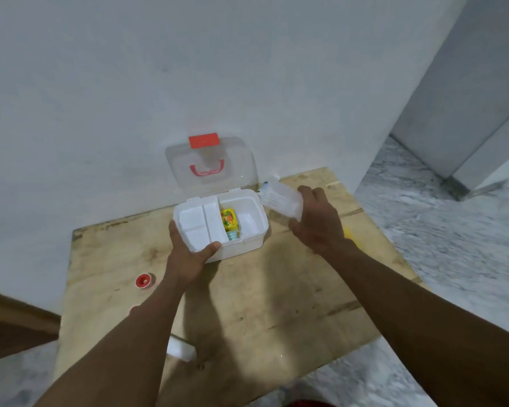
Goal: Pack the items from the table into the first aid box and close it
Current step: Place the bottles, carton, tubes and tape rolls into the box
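Forearms come in from the bottom edge, and right between them sits a small white block (181, 351) on the plywood tabletop (276, 304), can't tell what it is. Further up, the left hand (188, 257) has its grip clamped on the front-left corner of the first aid box (247, 240), thumb hooked over the rim of the white divider tray (196, 227) sitting in the box's left half. The box is at the back of the tabletop, with its clear lid (235, 171) swung up against the wall, red latch (204, 141) on top. In the open right half there's a yellow packet (229, 219) and something pale teal (233, 236) just in front of it. The right hand (318, 227) has its grip wrapped round a see-through plastic bottle (279, 201), tilted with its blue tip (265, 183) pointing up and left, hanging just off the box's right edge. A round red cap (143, 281) lies off to the left, and a bit of yellow (350, 235) peeks out behind the right wrist.
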A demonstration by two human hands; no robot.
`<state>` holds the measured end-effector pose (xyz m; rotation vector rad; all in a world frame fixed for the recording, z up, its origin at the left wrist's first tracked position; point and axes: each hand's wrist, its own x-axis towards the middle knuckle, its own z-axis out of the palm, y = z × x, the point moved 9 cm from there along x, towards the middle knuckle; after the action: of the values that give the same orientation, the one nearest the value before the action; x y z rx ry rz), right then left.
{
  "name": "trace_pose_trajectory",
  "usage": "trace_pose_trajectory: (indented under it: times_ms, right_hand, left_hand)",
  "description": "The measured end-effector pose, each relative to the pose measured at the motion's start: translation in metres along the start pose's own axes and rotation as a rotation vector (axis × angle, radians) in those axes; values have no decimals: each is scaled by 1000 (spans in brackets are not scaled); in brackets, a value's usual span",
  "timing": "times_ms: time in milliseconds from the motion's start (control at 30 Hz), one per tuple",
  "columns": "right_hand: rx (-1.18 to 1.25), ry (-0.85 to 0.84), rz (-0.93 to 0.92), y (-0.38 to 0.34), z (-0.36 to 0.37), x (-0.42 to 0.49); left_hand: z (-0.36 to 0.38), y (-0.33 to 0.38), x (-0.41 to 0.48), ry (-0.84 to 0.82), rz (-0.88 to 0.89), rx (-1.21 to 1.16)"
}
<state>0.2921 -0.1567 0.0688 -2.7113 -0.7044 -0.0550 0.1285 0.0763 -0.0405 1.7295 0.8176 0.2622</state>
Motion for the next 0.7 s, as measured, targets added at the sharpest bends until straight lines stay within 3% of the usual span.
trace_pose_trajectory:
  times_ms: [433,700]
  right_hand:
    - [-197,-330,-276,-85,87,66]
    - [-117,-506,-264,-96,130,75]
  left_hand:
    - [-1,8,-3,4,57,-64]
    - [-4,7,-2,15,14,-41]
